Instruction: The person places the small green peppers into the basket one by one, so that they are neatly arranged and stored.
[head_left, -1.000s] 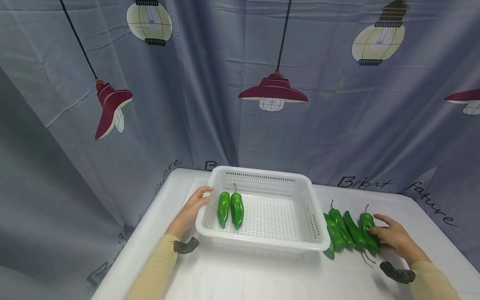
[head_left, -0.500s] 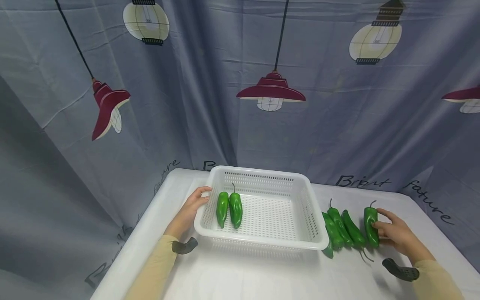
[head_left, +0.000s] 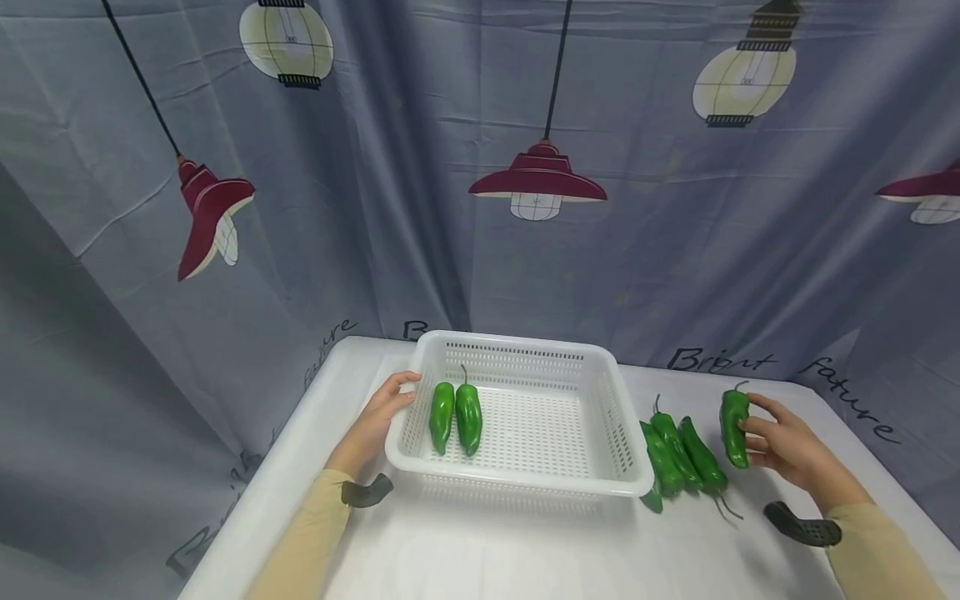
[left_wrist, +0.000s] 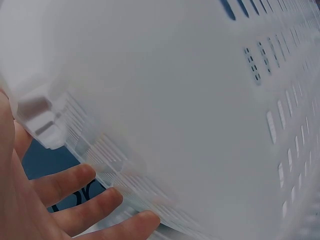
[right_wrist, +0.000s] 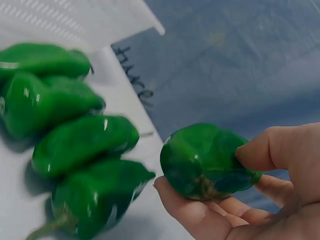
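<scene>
While the left hand, spread, touches a white basket, the right hand pinches a green pepper

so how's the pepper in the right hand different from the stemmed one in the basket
The held pepper is gripped in the right hand; the basket pepper lies inside the white basket.

In the head view, the held pepper's stem bends off to the right, while the basket pepper's runs nearly straight toward the far wall.

Both are green and glossy.
</scene>
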